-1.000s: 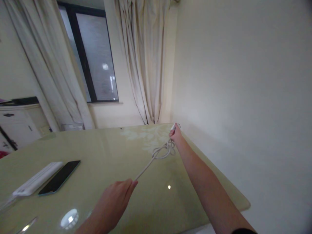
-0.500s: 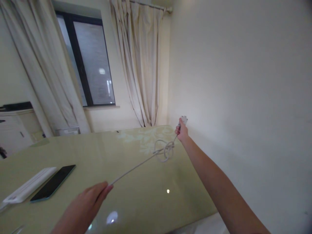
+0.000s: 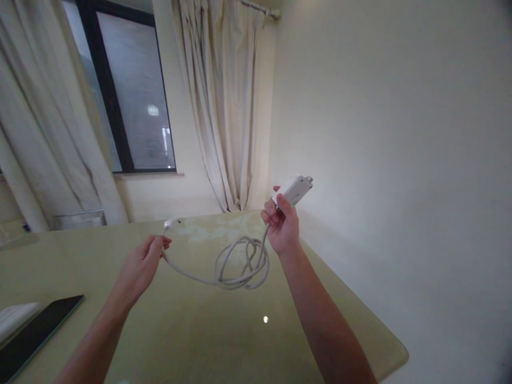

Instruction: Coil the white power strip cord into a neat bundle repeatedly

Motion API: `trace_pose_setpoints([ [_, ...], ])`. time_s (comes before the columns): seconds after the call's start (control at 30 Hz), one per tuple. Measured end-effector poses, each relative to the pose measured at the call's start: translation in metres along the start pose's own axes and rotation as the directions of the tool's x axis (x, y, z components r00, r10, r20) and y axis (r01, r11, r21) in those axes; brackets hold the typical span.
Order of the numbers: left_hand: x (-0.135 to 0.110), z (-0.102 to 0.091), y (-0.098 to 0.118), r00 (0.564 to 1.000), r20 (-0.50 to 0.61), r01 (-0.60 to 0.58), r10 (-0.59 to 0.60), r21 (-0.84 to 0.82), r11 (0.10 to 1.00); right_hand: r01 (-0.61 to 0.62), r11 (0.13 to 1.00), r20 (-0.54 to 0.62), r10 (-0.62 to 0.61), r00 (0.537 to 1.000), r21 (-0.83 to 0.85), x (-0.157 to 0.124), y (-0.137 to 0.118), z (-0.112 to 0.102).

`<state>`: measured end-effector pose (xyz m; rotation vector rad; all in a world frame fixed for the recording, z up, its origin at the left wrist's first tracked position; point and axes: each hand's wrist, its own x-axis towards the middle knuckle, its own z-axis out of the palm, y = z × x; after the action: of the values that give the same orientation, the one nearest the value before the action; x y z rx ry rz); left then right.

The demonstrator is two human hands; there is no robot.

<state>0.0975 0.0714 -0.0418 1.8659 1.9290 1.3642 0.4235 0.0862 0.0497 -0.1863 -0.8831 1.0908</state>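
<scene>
My right hand (image 3: 281, 226) is raised above the far right of the table, fingers closed round a white charger block (image 3: 294, 190) that points up and to the right. A white cable (image 3: 236, 266) hangs from it in a loose tangle of loops above the pale green table (image 3: 200, 330). My left hand (image 3: 141, 265) pinches the cable near its other end, and the small plug tip (image 3: 171, 223) sticks out above my fingers. Both hands are lifted clear of the tabletop.
A dark phone (image 3: 38, 333) lies at the table's left, with a white flat object (image 3: 14, 319) beside it at the frame edge. Cream curtains (image 3: 224, 106) and a dark-framed window (image 3: 128, 96) stand behind the table. A plain wall (image 3: 400, 160) runs along the right.
Both hands have drawn back toward me and risen. The cable, stretched taut along the table before, now hangs slack in loops. The charger block has lifted well above the table corner.
</scene>
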Motion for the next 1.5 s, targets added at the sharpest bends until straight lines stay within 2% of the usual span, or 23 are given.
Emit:
trace_pose_setpoints([
  [0.1, 0.008, 0.026, 0.028, 0.999, -0.032, -0.012, -0.002, -0.409, 0.913, 0.105, 0.992, -0.067, -0.109, 0.992, -0.065, -0.009, 0.007, 0.011],
  [0.17, 0.006, 0.035, 0.048, 0.996, 0.038, -0.055, 0.084, -0.487, 0.872, 0.171, 0.977, -0.128, -0.188, 0.974, -0.13, -0.011, 0.014, 0.013],
  [0.27, 0.0, 0.034, 0.064, 0.963, 0.159, -0.136, 0.218, -0.412, 0.901, 0.271, 0.932, -0.212, -0.323, 0.922, -0.241, -0.007, 0.021, 0.009],
  [0.37, -0.001, 0.028, 0.061, 0.94, 0.239, -0.153, 0.245, -0.347, 0.925, 0.341, 0.901, -0.28, -0.411, 0.868, -0.267, 0.002, 0.021, 0.0],
  [0.47, 0.0, 0.026, 0.052, 0.928, 0.288, -0.138, 0.235, -0.318, 0.938, 0.352, 0.903, -0.351, -0.421, 0.837, -0.245, 0.011, 0.017, -0.006],
  [0.6, 0.0, 0.025, 0.05, 0.88, 0.392, -0.139, 0.268, -0.328, 0.935, 0.331, 0.893, -0.423, -0.438, 0.793, -0.304, 0.019, 0.02, -0.011],
  [0.67, -0.001, 0.02, 0.055, 0.877, 0.385, -0.167, 0.286, -0.314, 0.935, 0.329, 0.879, -0.443, -0.461, 0.768, -0.345, 0.02, 0.023, -0.01],
  [0.77, -0.004, 0.01, 0.065, 0.91, 0.304, -0.203, 0.281, -0.265, 0.943, 0.326, 0.869, -0.455, -0.477, 0.752, -0.373, 0.02, 0.027, -0.008],
  [0.83, -0.007, 0.006, 0.072, 0.909, 0.274, -0.257, 0.313, -0.224, 0.94, 0.325, 0.874, -0.459, -0.47, 0.754, -0.36, 0.019, 0.029, -0.006],
  [0.9, -0.013, 0.007, 0.079, 0.88, 0.277, -0.349, 0.385, -0.17, 0.922, 0.323, 0.886, -0.462, -0.452, 0.763, -0.333, 0.017, 0.032, -0.004],
  [1.03, -0.031, 0.028, 0.095, 0.813, 0.263, -0.546, 0.52, 0.034, 0.837, 0.292, 0.912, -0.445, -0.398, 0.802, -0.289, 0.012, 0.041, 0.003],
  [1.13, -0.04, 0.043, 0.099, 0.783, 0.254, -0.612, 0.568, 0.147, 0.777, 0.262, 0.919, -0.415, -0.371, 0.831, -0.296, 0.007, 0.047, 0.008],
  [1.2, -0.04, 0.043, 0.096, 0.779, 0.251, -0.609, 0.574, 0.088, 0.788, 0.25, 0.922, -0.397, -0.357, 0.845, -0.297, 0.007, 0.048, 0.01],
  [1.33, -0.035, 0.028, 0.085, 0.801, 0.274, -0.516, 0.531, -0.131, 0.846, 0.196, 0.953, -0.382, -0.274, 0.883, -0.23, 0.012, 0.045, 0.005],
  [1.4, -0.034, 0.025, 0.082, 0.789, 0.272, -0.528, 0.551, -0.159, 0.834, 0.132, 0.972, -0.376, -0.198, 0.905, -0.194, 0.015, 0.042, 0.0],
  [1.5, -0.034, 0.032, 0.08, 0.763, 0.245, -0.594, 0.598, -0.098, 0.799, 0.04, 0.988, -0.357, -0.093, 0.929, -0.151, 0.017, 0.038, -0.005],
])
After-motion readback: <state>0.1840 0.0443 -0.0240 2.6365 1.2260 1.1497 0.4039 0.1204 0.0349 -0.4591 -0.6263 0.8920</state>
